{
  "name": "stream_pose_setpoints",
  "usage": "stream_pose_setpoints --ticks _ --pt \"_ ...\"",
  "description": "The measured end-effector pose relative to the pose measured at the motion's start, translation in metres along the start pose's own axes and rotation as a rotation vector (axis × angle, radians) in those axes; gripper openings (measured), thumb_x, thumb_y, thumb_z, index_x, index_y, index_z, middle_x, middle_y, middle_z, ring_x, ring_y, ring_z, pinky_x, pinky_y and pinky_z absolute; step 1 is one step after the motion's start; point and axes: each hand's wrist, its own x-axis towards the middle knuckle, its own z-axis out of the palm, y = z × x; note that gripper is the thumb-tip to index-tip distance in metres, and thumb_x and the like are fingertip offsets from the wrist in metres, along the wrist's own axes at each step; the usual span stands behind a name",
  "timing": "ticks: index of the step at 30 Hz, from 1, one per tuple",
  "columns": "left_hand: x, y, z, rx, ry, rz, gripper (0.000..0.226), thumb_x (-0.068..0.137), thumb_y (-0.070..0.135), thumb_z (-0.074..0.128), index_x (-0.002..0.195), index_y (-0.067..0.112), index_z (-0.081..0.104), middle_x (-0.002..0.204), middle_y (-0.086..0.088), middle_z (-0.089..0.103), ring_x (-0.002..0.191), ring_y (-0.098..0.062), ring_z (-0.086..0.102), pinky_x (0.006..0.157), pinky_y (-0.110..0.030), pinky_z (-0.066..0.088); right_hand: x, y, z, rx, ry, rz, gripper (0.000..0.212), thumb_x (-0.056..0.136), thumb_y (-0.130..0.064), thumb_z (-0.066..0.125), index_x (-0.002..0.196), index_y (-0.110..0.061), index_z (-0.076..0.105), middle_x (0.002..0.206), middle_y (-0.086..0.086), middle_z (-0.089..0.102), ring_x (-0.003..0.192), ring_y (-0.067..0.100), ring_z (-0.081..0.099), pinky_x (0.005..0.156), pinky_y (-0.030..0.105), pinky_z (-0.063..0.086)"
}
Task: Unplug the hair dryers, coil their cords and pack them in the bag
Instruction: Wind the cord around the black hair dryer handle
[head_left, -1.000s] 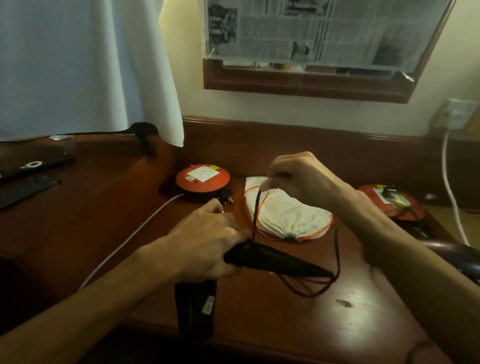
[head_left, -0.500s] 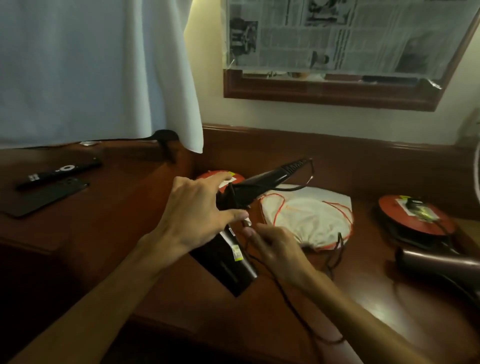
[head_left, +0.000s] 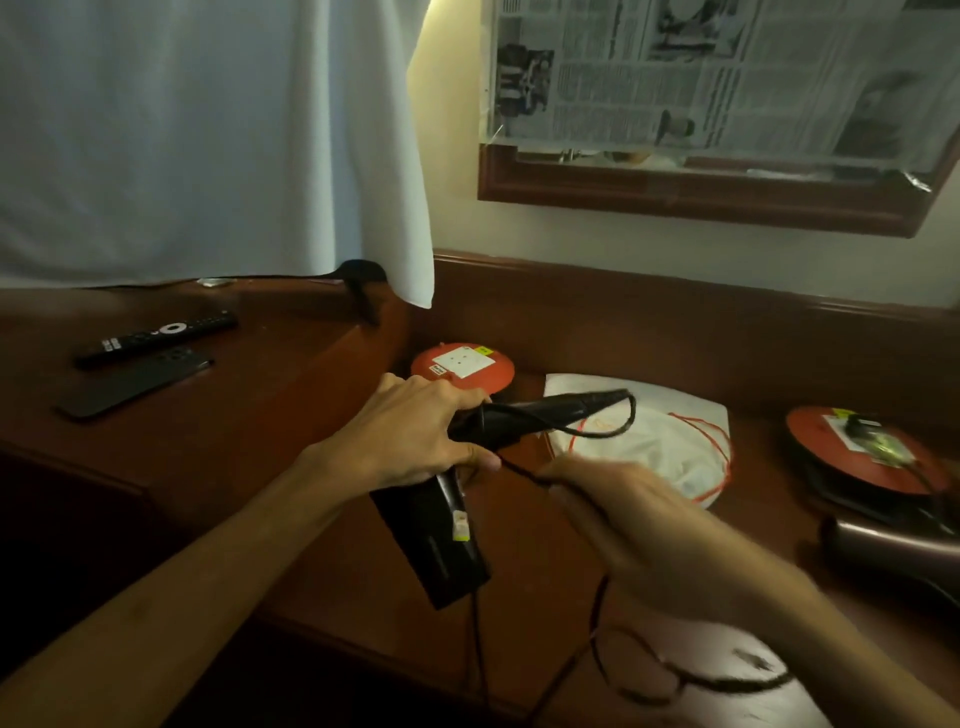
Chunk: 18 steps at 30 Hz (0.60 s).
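My left hand (head_left: 415, 434) grips a black hair dryer (head_left: 441, 530) above the wooden desk, its folding handle pointing right and its barrel hanging down toward me. Its black cord (head_left: 597, 623) loops over the handle, runs through my right hand (head_left: 628, 514), which is closed on it, and trails in loose curls on the desk near the front edge. A white drawstring bag (head_left: 660, 441) with orange cord lies flat behind the hands. A second, dark brown hair dryer (head_left: 893, 545) rests at the right edge.
Two orange round extension reels sit on the desk (head_left: 311, 519): one (head_left: 462, 366) behind my left hand, one (head_left: 852, 447) at right with a plug in it. A remote (head_left: 156, 338) and a phone (head_left: 135, 382) lie on the raised left shelf. A white cloth (head_left: 208, 145) hangs above.
My left hand lifted and turned the black dryer so its handle points right. My right hand dropped from above the dryer to lower right, drawing the cord along.
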Motion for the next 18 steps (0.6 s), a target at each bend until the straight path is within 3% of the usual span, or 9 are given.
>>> stream_pose_setpoints --ticks 2,4,8,9,11,13,15,17,18 --pt "0.000 -0.001 -0.002 -0.026 -0.077 0.007 0.082 0.083 0.065 0.069 0.152 0.027 0.045 0.114 0.007 0.069 0.109 -0.012 0.059 0.114 -0.045 0.029 0.008 0.002 -0.020 -0.087 0.062 0.016 0.013 0.104 -0.023 0.051 0.104 -0.023 0.064 0.078 -0.016 0.057 0.076 0.010 0.057 0.061 0.019 0.043" --pt "0.003 0.003 0.001 0.003 -0.096 0.032 0.079 0.083 0.067 0.067 0.149 0.029 0.047 0.126 0.005 0.067 0.118 -0.014 0.057 0.116 -0.048 0.028 0.016 -0.003 -0.028 -0.161 0.039 0.000 0.013 0.103 -0.024 0.052 0.106 -0.024 0.065 0.085 -0.023 0.054 0.080 0.005 0.056 0.066 0.014 0.043" --pt "0.005 0.031 0.022 0.180 -0.178 0.181 0.060 0.087 0.071 0.059 0.131 0.031 0.054 0.108 0.010 0.064 0.110 -0.015 0.056 0.112 -0.047 0.030 0.037 -0.022 -0.026 -0.311 -0.162 -0.050 0.022 0.103 -0.016 0.054 0.123 -0.014 0.062 0.117 -0.003 0.059 0.100 0.012 0.059 0.088 0.029 0.051" --pt "0.004 0.037 0.027 0.182 -0.187 0.218 0.060 0.088 0.070 0.059 0.132 0.030 0.054 0.113 0.008 0.064 0.113 -0.016 0.055 0.113 -0.046 0.029 0.042 -0.021 -0.028 -0.337 -0.181 -0.062 0.025 0.101 -0.014 0.056 0.126 -0.013 0.061 0.122 0.000 0.058 0.106 0.016 0.059 0.092 0.033 0.051" --pt "0.003 0.041 0.033 0.159 -0.188 0.255 0.063 0.089 0.067 0.061 0.136 0.028 0.051 0.127 0.003 0.063 0.121 -0.018 0.054 0.115 -0.046 0.028 0.050 -0.016 -0.030 -0.418 -0.206 -0.102 0.027 0.099 -0.014 0.059 0.126 -0.016 0.062 0.125 -0.001 0.057 0.109 0.016 0.059 0.092 0.033 0.051" --pt "0.002 0.040 0.037 0.173 -0.178 0.267 0.062 0.088 0.067 0.062 0.135 0.027 0.053 0.122 0.001 0.064 0.114 -0.017 0.056 0.113 -0.046 0.028 0.056 -0.008 -0.031 -0.513 -0.225 -0.131 0.026 0.099 -0.017 0.059 0.125 -0.019 0.064 0.125 -0.003 0.059 0.108 0.015 0.059 0.088 0.033 0.052" --pt "0.000 0.040 0.041 0.197 -0.167 0.273 0.056 0.088 0.068 0.062 0.123 0.025 0.059 0.108 0.003 0.064 0.097 -0.010 0.052 0.111 -0.042 0.029 0.058 0.000 -0.033 -0.539 -0.182 -0.147 0.020 0.099 -0.024 0.061 0.118 -0.022 0.068 0.118 -0.006 0.063 0.102 0.012 0.062 0.075 0.021 0.049" --pt "-0.006 0.044 0.039 0.178 -0.140 0.277 0.045 0.088 0.069 0.060 0.106 0.027 0.059 0.097 0.008 0.061 0.088 -0.007 0.049 0.106 -0.037 0.030 0.062 0.009 -0.042 -0.507 -0.097 -0.095 0.012 0.092 -0.037 0.070 0.087 -0.025 0.069 0.088 -0.014 0.063 0.078 0.004 0.060 0.059 0.013 0.033" --pt "-0.009 0.045 0.037 0.153 -0.118 0.283 0.042 0.087 0.069 0.059 0.102 0.029 0.058 0.096 0.010 0.061 0.087 -0.007 0.051 0.102 -0.035 0.032 0.063 0.016 -0.047 -0.445 -0.043 -0.035 0.028 0.085 -0.044 0.075 0.069 -0.029 0.057 0.071 -0.016 0.057 0.063 0.003 0.054 0.055 0.016 0.030"
